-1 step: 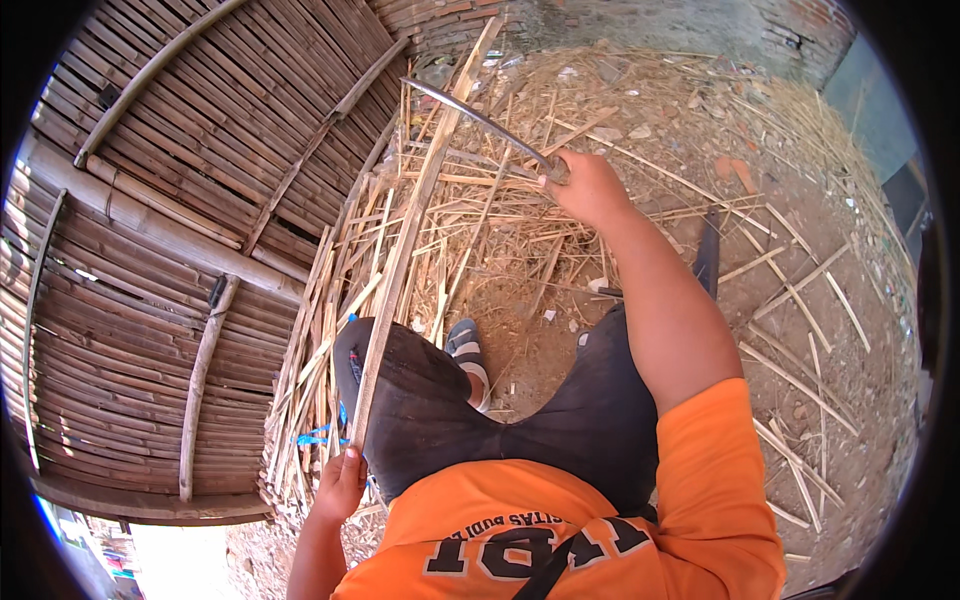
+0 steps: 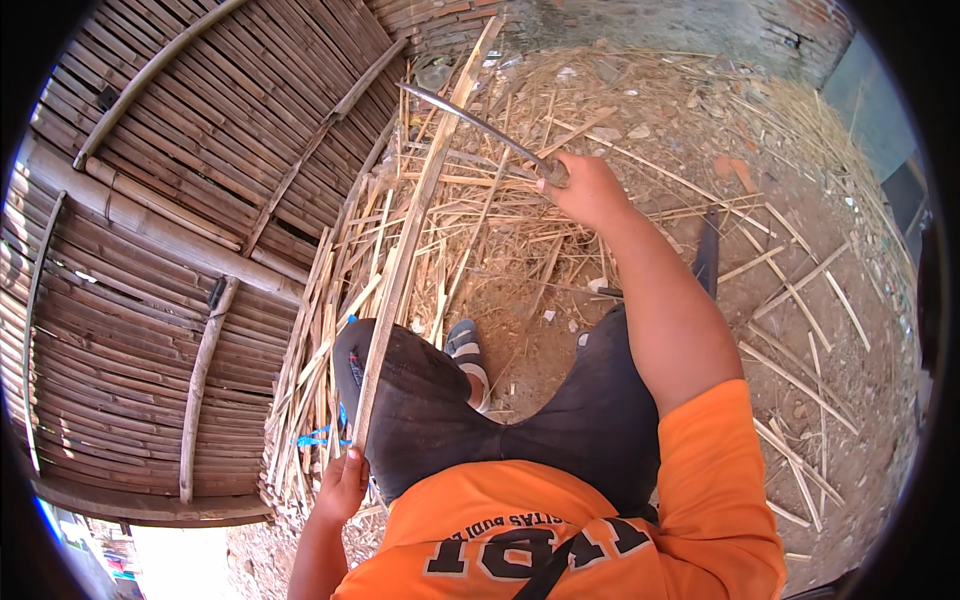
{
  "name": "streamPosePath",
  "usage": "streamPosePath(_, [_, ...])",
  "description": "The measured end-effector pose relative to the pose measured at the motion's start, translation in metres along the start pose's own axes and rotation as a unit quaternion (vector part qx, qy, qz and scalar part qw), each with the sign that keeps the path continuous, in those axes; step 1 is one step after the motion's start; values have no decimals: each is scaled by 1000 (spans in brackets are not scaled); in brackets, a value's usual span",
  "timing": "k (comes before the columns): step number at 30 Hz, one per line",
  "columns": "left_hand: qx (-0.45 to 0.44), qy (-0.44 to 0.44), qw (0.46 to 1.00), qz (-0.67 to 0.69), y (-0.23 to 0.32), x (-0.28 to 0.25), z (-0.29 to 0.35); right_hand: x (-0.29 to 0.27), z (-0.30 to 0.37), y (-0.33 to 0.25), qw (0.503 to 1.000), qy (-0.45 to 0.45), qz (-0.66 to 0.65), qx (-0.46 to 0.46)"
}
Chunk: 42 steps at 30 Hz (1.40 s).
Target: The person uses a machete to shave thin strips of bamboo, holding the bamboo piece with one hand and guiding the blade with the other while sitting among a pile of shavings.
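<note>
My left hand (image 2: pixel 343 484) is closed around the near end of a long, pale bamboo strip (image 2: pixel 404 250). The strip passes over my left thigh and slants forward toward the wall. My right hand (image 2: pixel 592 190) grips the short handle of a machete (image 2: pixel 480 124), its blade narrow, dark and slightly curved. That blade points to the far left and crosses the strip near the strip's far end; whether the two touch, I cannot tell.
A slatted bamboo panel (image 2: pixel 150 290) stands at the left. Beside my left leg lies a heap of split bamboo strips (image 2: pixel 310 370) with blue ties (image 2: pixel 318 437). More strips (image 2: pixel 800 300) are scattered on the dirt at right. A brick wall (image 2: pixel 640 40) closes the far side.
The machete's tip has dropped very slightly toward me along the strip. My left hand and the strip look the same.
</note>
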<state>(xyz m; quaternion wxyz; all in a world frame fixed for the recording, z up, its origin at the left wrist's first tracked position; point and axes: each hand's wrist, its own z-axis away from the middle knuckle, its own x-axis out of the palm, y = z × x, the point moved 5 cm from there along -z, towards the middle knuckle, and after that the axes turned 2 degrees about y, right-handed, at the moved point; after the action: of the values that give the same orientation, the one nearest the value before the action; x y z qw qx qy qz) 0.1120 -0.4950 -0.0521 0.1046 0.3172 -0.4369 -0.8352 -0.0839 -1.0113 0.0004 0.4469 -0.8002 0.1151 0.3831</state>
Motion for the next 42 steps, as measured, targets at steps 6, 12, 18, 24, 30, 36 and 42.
streamPosePath(6, [-20,-18,999,33,7,12,-15,26,25,-54,966,-54,87,-238])
streamPosePath(12, [52,-14,998,-24,17,-5,-11,14,21,-73,957,-45,70,-277])
streamPosePath(18, [30,51,997,48,9,-39,-23,-5,-29,85,966,129,-142,175])
streamPosePath(24, [62,155,985,-41,-34,-85,-77,23,-13,152,759,151,-506,381])
streamPosePath(30, [53,236,963,-123,-61,-113,-116,44,-3,183,717,150,-509,452])
streamPosePath(36, [-77,283,954,-58,-138,-192,-157,66,-6,166,712,132,-505,469])
streamPosePath(42, [-156,294,835,-438,-176,-181,-169,68,-8,160,738,106,-467,475])
